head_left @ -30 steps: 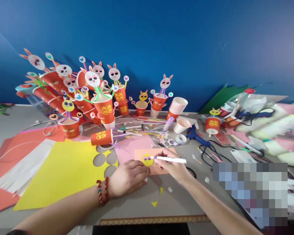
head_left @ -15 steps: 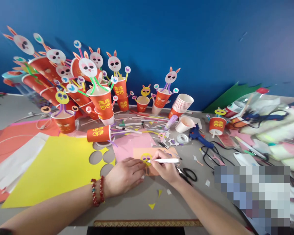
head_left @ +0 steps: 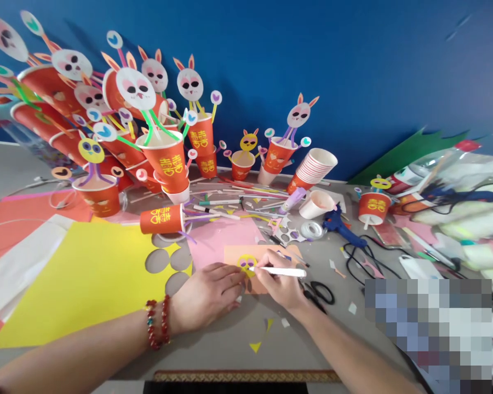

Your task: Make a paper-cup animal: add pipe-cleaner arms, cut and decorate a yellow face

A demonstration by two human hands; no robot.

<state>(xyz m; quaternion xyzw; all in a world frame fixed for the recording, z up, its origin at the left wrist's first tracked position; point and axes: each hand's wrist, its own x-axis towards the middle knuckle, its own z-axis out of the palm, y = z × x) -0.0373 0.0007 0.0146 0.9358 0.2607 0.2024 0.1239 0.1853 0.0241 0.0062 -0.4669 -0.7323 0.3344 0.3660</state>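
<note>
My right hand (head_left: 281,285) is closed round a white pen (head_left: 285,271), its tip at the purple eyes of a small yellow paper face (head_left: 247,259). The face lies on a sheet of orange paper (head_left: 235,253). My left hand (head_left: 209,293) lies flat with fingers stretched out, fingertips at the left edge of the face and the orange paper. A red bead bracelet (head_left: 165,318) is on my left wrist. Black-handled scissors (head_left: 322,291) lie beside my right hand, their blades partly hidden by it.
Red paper cups with rabbit faces (head_left: 164,161) crowd the back left. Yellow paper with cut-out holes (head_left: 94,268) lies left. A fallen cup (head_left: 161,218), stacked cups (head_left: 312,171), a tape roll (head_left: 311,230) and a blue glue gun (head_left: 340,227) stand or lie beyond my hands.
The camera's view has shifted a little, so the cups at the back appear larger and farther apart. Both hands stay almost in place, and the pen tip remains at the yellow face.
</note>
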